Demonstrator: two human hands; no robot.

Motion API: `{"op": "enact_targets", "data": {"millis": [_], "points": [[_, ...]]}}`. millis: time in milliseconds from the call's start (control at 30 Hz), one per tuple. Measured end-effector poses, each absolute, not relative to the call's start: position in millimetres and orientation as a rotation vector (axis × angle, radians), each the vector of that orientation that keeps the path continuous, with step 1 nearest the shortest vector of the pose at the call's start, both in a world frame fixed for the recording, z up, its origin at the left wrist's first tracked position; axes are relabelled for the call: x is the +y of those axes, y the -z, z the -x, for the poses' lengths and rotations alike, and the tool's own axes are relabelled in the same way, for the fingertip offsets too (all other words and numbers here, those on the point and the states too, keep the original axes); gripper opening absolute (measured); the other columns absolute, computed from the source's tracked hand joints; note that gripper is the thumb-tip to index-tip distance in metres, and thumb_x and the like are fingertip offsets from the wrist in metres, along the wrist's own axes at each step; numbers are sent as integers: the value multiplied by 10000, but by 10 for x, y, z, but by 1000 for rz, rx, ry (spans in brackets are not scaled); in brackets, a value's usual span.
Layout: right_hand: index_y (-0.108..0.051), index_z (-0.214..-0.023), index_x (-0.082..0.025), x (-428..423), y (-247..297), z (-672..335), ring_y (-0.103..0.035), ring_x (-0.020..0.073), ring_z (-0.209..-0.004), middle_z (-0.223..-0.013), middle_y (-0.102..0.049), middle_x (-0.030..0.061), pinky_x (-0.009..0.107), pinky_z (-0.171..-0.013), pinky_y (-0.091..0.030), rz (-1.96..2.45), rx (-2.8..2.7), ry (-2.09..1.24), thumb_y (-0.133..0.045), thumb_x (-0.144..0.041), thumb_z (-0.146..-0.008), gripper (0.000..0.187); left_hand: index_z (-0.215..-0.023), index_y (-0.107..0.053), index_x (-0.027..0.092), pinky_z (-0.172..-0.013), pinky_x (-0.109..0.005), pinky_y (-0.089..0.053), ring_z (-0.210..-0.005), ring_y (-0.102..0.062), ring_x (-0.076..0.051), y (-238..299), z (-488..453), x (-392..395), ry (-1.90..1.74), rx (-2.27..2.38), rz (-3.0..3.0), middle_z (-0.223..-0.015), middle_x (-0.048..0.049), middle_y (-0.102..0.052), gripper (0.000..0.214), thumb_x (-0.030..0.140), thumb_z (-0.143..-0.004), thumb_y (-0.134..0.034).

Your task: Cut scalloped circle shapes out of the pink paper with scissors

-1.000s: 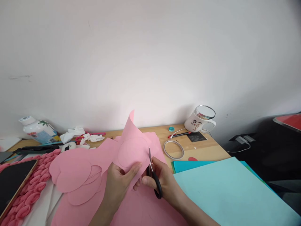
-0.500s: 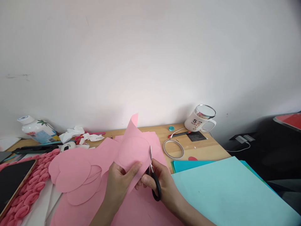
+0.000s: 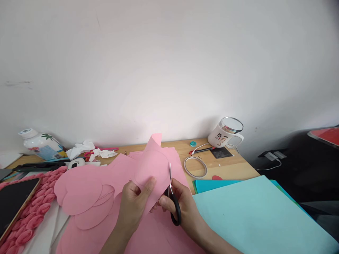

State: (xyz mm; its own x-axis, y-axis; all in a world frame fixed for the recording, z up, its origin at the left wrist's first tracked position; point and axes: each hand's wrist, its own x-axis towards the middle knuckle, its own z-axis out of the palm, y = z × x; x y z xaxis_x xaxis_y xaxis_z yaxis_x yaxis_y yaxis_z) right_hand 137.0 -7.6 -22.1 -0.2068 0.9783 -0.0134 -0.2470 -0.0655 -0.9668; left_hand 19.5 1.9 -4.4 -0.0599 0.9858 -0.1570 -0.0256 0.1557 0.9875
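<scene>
Right hand (image 3: 184, 201) on scissors (image 3: 176, 209) — mug (image 3: 221, 135) beyond

Soft, even light fills the view, brightest across the middle of the wall (image 3: 159, 81) and fading to grey at its left side and towards the upper right corner. Shadows are faint and soft-edged, as beside the mug (image 3: 221, 135); past the right edge of the surface (image 3: 235, 167), detail sinks almost to black. Small glints touch the mug's rim and the scissors (image 3: 176, 204). The light source seems out of view. Wide-angle distortion makes the bottle (image 3: 42, 145) lean outward.
</scene>
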Motion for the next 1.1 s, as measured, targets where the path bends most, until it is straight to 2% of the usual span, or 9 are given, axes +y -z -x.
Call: {"op": "enact_targets", "data": {"millis": [167, 533, 667, 767, 933, 1100], "points": [[-429, -665, -193, -79, 283, -1375, -392, 92, -488, -539, -462, -51, 215, -463, -327, 979, -1146, -1478, -702, -470, -632, 390, -363, -492, 143, -289, -192, -249, -245, -340, -65, 37, -177, 15, -1127, 1342, -1066, -267, 14, -432, 435, 428, -670, -611], [-431, -666, -195, -97, 229, -1361, -407, 100, -476, -495, -460, -55, 219, -452, -333, 998, -1148, -1485, -690, -456, -648, 369, -338, -492, 144, -296, -198, -284, -257, -362, -72, -2, -205, -3, -1150, 1394, -1039, -277, 6, -438, 442, 429, -653, -615], [-448, -663, -192, -93, 281, -1380, -365, 90, -455, -486, -409, -69, 214, -431, -297, 1029, -1153, -1461, -679, -532, -619, 414, -301, -429, 164, -289, -198, -244, -244, -323, -63, 18, -180, 12, -1140, 1440, -1072, -246, 28, -368, 480, 441, -647, -613], [-447, -670, -189, -82, 327, -1404, -327, 81, -470, -507, -404, -71, 206, -434, -267, 1012, -1150, -1451, -709, -521, -599, 430, -309, -378, 179, -287, -195, -215, -244, -286, -52, 32, -164, 20, -1146, 1468, -1095, -245, 53, -322, 474, 430, -616, -637], [-446, -721, -185, -58, 353, -1433, -399, 97, -556, -631, -464, -43, 212, -507, -328, 948, -1140, -1439, -766, -465, -569, 452, -319, -370, 180, -293, -194, -227, -251, -267, -46, 32, -163, 13, -1139, 1467, -1141, -252, 63, -303, 468, 428, -616, -634], [-435, -697, -188, -52, 360, -1444, -399, 97, -539, -602, -445, -48, 204, -476, -326, 964, -1157, -1431, -762, -482, -567, 459, -328, -360, 184, -301, -197, -212, -259, -246, -41, 30, -151, 12, -1126, 1447, -1156, -256, 66, -288, 472, 432, -627, -627]]}}
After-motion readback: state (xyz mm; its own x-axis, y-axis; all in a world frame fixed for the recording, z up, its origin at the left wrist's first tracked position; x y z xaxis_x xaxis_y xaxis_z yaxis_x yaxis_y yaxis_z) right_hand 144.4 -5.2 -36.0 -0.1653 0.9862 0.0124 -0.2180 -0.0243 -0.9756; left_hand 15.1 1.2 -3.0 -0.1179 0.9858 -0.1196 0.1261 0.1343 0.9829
